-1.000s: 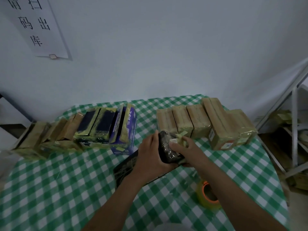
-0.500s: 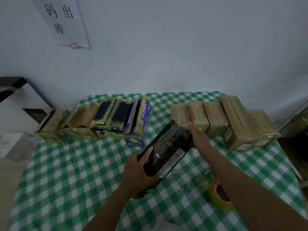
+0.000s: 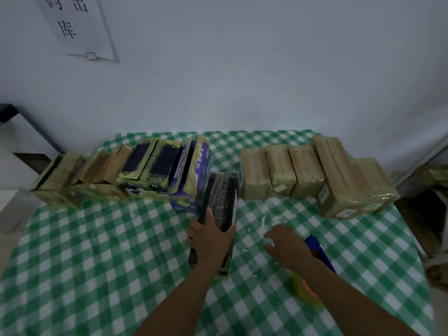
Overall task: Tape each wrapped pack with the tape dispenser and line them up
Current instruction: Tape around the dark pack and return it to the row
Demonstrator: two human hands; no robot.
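Midway along a green-and-white checked bench, a person's left hand grips the near end of a black film-wrapped rectangular pack, with the thumb curled round one long side and the fingers round the other. The pack lies lengthwise, pointing toward 12 o'clock. Its far end sits in the gap of a row running from 9 o'clock to 3 o'clock. A purple cardboard box stands just beside it at 9 o'clock, and a run of tan taped packs stands near it at 3 o'clock. Whether it touches either neighbour cannot be told. The right hand, at 3 o'clock from the left, hovers over the bench with fingers apart and loosely bent, holding nothing. Toward 4 o'clock lies a blue-handled tape dispenser with a yellowish roll, partly hidden by the forearm. A white paper notice hangs on the wall at 11 o'clock.
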